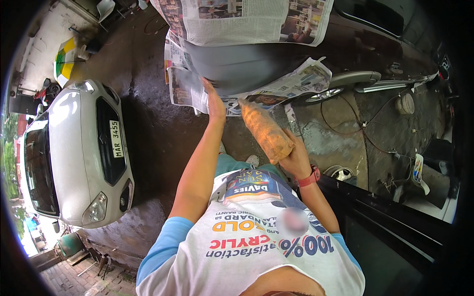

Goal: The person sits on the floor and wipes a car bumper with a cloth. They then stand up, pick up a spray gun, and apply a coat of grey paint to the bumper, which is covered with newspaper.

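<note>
My left hand is held edge-on with its fingers stretched out, at the lower left edge of a smooth grey car panel. Its fingertips reach the panel's edge beside the newspaper sheets that border the panel below. More newspaper covers the part above. In my right hand is an orange, dusty plastic bottle, gripped near its wide end. The bottle's narrow end points up and left toward the lower newspaper, and whether it touches the paper I cannot tell.
The dark car body with its wheel extends right. A white car stands at left. A thin hose loops over the floor at right, near a round pale container. Another dark vehicle surface lies close at lower right.
</note>
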Motion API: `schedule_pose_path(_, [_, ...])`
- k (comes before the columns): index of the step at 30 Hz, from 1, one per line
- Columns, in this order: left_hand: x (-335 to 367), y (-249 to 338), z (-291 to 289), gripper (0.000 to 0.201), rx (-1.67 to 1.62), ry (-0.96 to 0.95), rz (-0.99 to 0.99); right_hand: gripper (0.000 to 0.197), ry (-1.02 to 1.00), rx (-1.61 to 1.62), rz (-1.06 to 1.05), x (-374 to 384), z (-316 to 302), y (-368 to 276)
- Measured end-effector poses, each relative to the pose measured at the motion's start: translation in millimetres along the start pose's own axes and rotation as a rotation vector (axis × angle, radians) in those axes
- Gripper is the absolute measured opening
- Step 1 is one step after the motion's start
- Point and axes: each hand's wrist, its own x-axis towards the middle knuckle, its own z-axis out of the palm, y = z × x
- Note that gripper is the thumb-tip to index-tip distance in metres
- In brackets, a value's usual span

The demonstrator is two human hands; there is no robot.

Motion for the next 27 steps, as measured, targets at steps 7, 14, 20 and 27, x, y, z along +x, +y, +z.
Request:
schedule_pose_path(7, [-7, -40, -8, 0.093, -0.119, -0.075, -0.169, 0.042, 0.287, 0.148, -0.045, 1, 15, 22])
schedule_pose_path(14, [19, -12, -28, 0.097, -0.306, -0.057, -0.296, 0.049, 0.242, 0.001, -0.076, 9, 10, -27])
schedule_pose_path(20, [51, 18, -55, 0.107, -0.36, -0.093, -0.238, 0.049, -0.069, 0.038, -0.102, 13, 26, -53])
schedule_pose_path(27, [66, 71, -68, 0.108, -0.237, -0.131, -0.084, 0.05, 0.236, 0.071, -0.216, 21, 30, -91])
